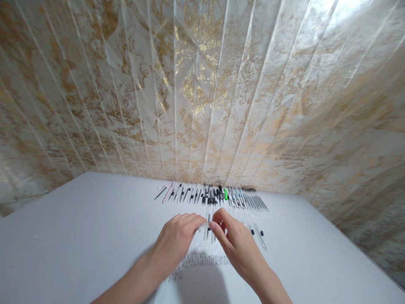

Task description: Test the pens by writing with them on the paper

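Observation:
My left hand [181, 231] and my right hand [233, 236] come close together over the middle of the white table. Between their fingertips lies a pale, translucent pen barrel [203, 225], held roughly sideways. The left fingers are closed on its left end. Thumb and index finger of my right hand pinch together at its right end, where the small part in the grip is mostly hidden. Just beneath and beyond the fingers, clear pen parts [212, 239] rest on the table. To the right of my right hand lie a clear barrel [261, 239] and a small black piece [262, 233].
A long row of pens and pen parts [190, 195] runs along the back of the table [79, 228], with a bright green piece [225, 194] and several thin refills [257, 203]. Handwriting-like dark marks [205, 260] show nearer me. A gold-patterned curtain [196, 93] hangs behind.

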A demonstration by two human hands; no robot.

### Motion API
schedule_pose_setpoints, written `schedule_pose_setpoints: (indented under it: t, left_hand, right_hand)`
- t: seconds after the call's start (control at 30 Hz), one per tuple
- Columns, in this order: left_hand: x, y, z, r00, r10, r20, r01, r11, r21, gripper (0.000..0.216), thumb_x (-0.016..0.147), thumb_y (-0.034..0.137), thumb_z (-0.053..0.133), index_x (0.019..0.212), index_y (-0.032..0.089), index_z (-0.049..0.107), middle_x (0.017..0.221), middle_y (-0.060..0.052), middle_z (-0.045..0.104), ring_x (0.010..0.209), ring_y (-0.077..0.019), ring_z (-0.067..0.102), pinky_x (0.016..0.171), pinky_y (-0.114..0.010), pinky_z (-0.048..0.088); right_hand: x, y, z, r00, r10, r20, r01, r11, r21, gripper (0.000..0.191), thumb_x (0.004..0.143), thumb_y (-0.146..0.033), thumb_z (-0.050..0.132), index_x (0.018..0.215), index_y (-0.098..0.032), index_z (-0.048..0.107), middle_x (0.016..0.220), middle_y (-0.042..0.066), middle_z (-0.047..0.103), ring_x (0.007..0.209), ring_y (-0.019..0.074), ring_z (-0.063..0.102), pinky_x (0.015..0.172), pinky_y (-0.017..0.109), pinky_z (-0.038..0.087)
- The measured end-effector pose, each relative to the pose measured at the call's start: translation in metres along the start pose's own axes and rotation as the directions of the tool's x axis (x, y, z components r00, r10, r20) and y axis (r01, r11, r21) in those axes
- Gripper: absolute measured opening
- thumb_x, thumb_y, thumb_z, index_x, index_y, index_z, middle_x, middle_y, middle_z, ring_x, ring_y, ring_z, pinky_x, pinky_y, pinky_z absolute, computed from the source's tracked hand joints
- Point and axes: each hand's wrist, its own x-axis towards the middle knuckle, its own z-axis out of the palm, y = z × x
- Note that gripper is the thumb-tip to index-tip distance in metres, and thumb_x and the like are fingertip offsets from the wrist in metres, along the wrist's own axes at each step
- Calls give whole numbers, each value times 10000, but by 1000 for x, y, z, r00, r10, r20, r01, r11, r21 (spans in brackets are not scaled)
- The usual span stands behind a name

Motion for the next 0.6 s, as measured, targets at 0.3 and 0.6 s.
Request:
schedule_pose_setpoints:
  t: [0.3,0.6]
  left_hand:
    - [-1,-5,4,1000,10,-1,-10,999,34,272,896,70,464,1007,261,622,895,22,696,828,-182,644,738,-296,456]
    - [0,-3,1,1000,15,-7,-15,998,59,252,893,66,477,990,247,623,889,16,700,816,-177,649,726,-284,463]
  right_hand:
    - [0,2,-6,999,33,33,-34,999,29,377,955,-500,292,726,-230,421,629,-16,549,567,162,520,564,232,305]
    - [1,3,-3,999,-11,46,9,999,47,348,968,-447,288,708,-233,377,600,-31,495,547,149,490,543,229,313]
